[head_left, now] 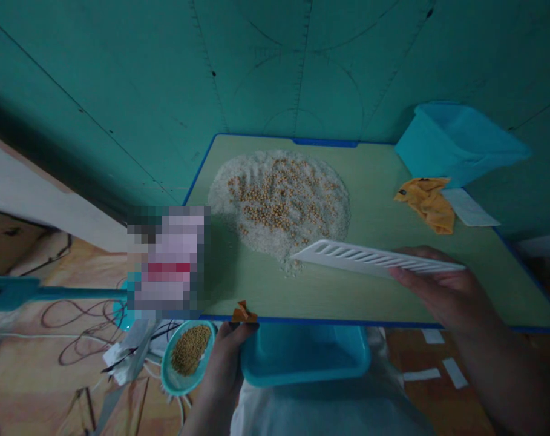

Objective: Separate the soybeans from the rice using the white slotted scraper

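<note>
A pile of white grains mixed with brown seeds [279,203] lies spread on a pale green board [374,290] with a blue rim. My right hand [442,287] grips a white slotted scraper [369,257] whose far end rests at the pile's near edge. My left hand [227,357] is below the board's front edge, fingers curled around a small teal dish [186,357] holding brown seeds. A small orange scrap [244,313] sits on the board's front rim just above that hand.
A teal tub [304,357] sits under the board's front edge on my lap. A tilted blue bin [456,142], an orange cloth [429,203] and a white sheet [469,207] lie at the board's right. Cables [84,333] lie on the floor at left.
</note>
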{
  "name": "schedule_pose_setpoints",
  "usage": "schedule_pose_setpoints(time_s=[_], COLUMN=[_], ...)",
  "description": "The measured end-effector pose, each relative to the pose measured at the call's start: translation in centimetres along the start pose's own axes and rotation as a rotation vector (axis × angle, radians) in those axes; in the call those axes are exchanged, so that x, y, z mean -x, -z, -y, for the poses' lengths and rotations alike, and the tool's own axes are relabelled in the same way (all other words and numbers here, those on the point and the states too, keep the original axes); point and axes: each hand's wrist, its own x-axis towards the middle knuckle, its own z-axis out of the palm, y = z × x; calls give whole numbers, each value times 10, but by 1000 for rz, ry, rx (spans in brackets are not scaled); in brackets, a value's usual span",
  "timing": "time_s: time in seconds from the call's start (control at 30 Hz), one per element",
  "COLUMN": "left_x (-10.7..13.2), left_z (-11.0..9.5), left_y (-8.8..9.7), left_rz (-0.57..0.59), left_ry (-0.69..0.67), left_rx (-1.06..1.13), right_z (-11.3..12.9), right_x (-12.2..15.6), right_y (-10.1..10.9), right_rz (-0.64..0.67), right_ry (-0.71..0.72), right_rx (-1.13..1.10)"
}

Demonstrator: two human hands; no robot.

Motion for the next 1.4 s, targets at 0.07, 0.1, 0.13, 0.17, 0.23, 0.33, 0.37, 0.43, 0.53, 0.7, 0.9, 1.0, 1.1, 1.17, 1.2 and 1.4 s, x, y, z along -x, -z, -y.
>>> schedule_pose_setpoints(time_s=[0.07,0.1,0.13,0.17,0.23,0.33,0.37,0.43,0.53,0.7,0.9,1.0,1.1,1.17,1.2,1.4], left_x=[1,1,1,1,1,1,2,2,2,1,0,-2,-3,-4,-4,-5], left_z=[-1,-1,-1,-2,-2,-3,-3,-2,-1,1,5,8,10,13,14,23], left_y=[-1,-1,-1,-2,-3,-4,-4,-4,-4,-5,-4,-2,2,5,6,4], left_rz=[-2,-1,0,-1,1,5,4,-6,-20,-21,9,25,43,46,51,138], left_ry=[-8,-9,-10,-12,-12,-5,-4,-14,-25,-40,-59,-64,-52,-41,-32,9], left_rx=[9,12,15,16,17,16,15,16,13,37,39,24,-25,-58,-71,-52], right_z=[1,2,2,2,2,4,4,6,8,5,2,2,0,-2,-3,5], right_x=[-1,0,1,2,5,8,9,10,14,19,27,33,38,41,43,54], right_y=[-2,-3,-3,-4,-4,-4,-3,-4,-5,-6,-1,-1,-1,-1,-1,-10], right_rz=[-37,-50,-54,-55,-40,-2,9,29,62,97,159,136,148,177,193,178], right_ry=[-32,-44,-49,-50,-37,-13,-8,3,13,63,109,89,106,133,143,149], right_rx=[-17,-19,-16,-15,-29,-62,-62,-50,-73,-113,-105,-117,-133,-131,-132,-195])
